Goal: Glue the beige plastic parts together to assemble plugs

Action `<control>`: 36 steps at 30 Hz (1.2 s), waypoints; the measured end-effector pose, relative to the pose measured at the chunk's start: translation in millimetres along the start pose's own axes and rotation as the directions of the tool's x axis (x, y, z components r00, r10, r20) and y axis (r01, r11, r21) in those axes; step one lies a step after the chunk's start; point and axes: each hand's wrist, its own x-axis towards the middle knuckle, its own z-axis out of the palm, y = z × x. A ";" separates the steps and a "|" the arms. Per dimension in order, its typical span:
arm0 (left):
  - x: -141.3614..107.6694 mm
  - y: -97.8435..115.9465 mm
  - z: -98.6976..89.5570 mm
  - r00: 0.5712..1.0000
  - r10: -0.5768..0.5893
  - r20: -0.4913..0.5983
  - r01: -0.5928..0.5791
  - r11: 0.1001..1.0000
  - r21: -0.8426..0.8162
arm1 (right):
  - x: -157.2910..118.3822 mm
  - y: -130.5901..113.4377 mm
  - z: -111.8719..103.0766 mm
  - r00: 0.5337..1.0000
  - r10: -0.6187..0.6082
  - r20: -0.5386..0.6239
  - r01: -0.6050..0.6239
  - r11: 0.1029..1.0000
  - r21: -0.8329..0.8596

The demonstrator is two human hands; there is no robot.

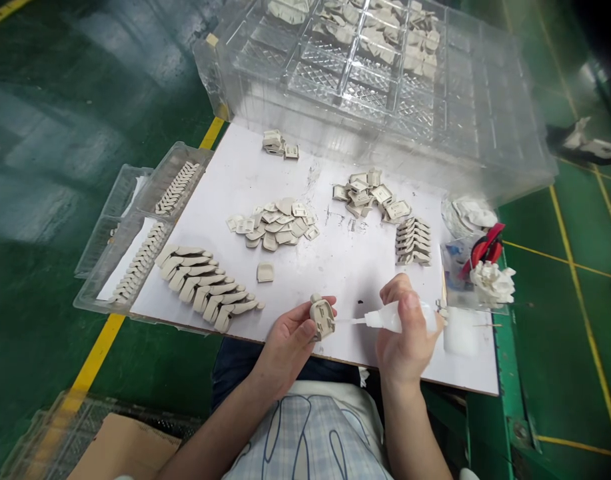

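Near the front edge of the white board [335, 267], my left hand [291, 337] holds a beige plastic part [322, 317] between thumb and fingers, its recessed side facing up. My right hand [408, 330] is wrapped round a white squeeze bottle [389, 317]. The bottle's thin nozzle points left, its tip close to the part; whether they touch is hard to tell. A single small beige piece [265, 272] lies beyond my left hand. To the left, larger beige parts [205, 287] form a slanted overlapping row. A loose pile of flat beige pieces [275, 224] lies further back.
A clear compartment tray [330, 110] with beige parts spans the back. Another pile [368, 195] and a short stack [413, 241] sit back right. Clear trays [92, 293] hold rows at left. A red tape dispenser [486, 248] and crumpled white tissue [492, 283] are at right.
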 end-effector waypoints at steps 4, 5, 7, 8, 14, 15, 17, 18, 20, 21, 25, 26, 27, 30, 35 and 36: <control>0.0 0.1 -0.4 1.000 -0.007 0.009 0.007 1.000 -0.012 | -1.4 0.7 0.1 1.000 -0.025 -0.001 0.025 0.999 -0.038; -0.1 0.0 -0.5 1.000 -0.007 0.007 0.007 1.000 -0.011 | -1.3 0.8 0.3 1.000 -0.029 -0.003 0.029 0.999 -0.031; -0.2 -0.2 -0.9 1.000 -0.004 -0.001 0.004 1.000 -0.007 | 0.0 1.1 1.1 1.000 -0.017 -0.020 0.017 1.000 -0.001; -0.2 -0.4 -1.1 1.000 -0.005 -0.003 0.005 1.000 -0.007 | 1.2 1.6 1.4 0.999 0.006 -0.037 -0.005 1.000 0.027; 0.1 0.1 -2.8 1.000 -0.002 0.028 0.004 0.999 -0.052 | 14.3 12.7 -2.9 0.958 0.288 -0.005 -0.283 0.945 0.163; 0.0 0.5 -3.2 1.000 -0.002 0.031 0.004 0.998 -0.065 | 17.0 15.0 -4.6 0.949 0.314 0.038 -0.316 0.941 0.121; -0.3 1.0 -4.1 0.999 -0.009 0.031 0.012 0.996 -0.088 | 22.9 18.5 -7.2 0.934 0.327 0.144 -0.325 0.945 -0.038; -0.4 1.1 -4.5 0.999 -0.012 0.030 0.015 0.995 -0.098 | 26.2 20.0 -7.5 0.929 0.315 0.193 -0.292 0.946 -0.139; -0.1 0.6 -5.0 0.999 -0.013 0.031 0.017 0.994 -0.107 | 33.4 23.6 -5.8 0.929 0.272 0.249 -0.185 0.928 -0.324; 0.3 0.2 -5.1 0.999 -0.011 0.033 0.014 0.994 -0.105 | 37.0 26.2 -3.9 0.936 0.243 0.254 -0.131 0.912 -0.390; 2.4 -0.2 -4.0 0.999 0.000 0.044 0.005 0.994 -0.111 | 46.4 37.2 2.0 0.958 0.145 0.249 0.006 0.855 -0.519; 2.1 0.3 -3.6 0.999 -0.002 0.045 0.008 0.993 -0.116 | 45.6 37.4 1.6 0.961 0.124 0.247 0.027 0.847 -0.531; 1.2 1.1 -3.3 0.999 -0.004 0.044 0.009 0.993 -0.118 | 43.2 35.4 0.3 0.970 0.092 0.225 0.045 0.843 -0.536; -6.2 3.2 -4.0 0.999 -0.008 0.051 0.013 0.994 -0.104 | 29.1 17.9 -2.9 0.990 -0.123 0.064 0.138 0.839 -0.526; -24.8 2.1 -8.2 0.993 -0.003 0.117 0.019 0.991 -0.129 | 22.1 -2.4 32.0 0.840 -0.336 0.426 0.511 0.753 -0.414; -27.6 1.5 -9.0 0.992 0.003 0.123 0.013 0.992 -0.128 | 26.2 0.3 45.0 0.798 -0.327 0.505 0.554 0.727 -0.405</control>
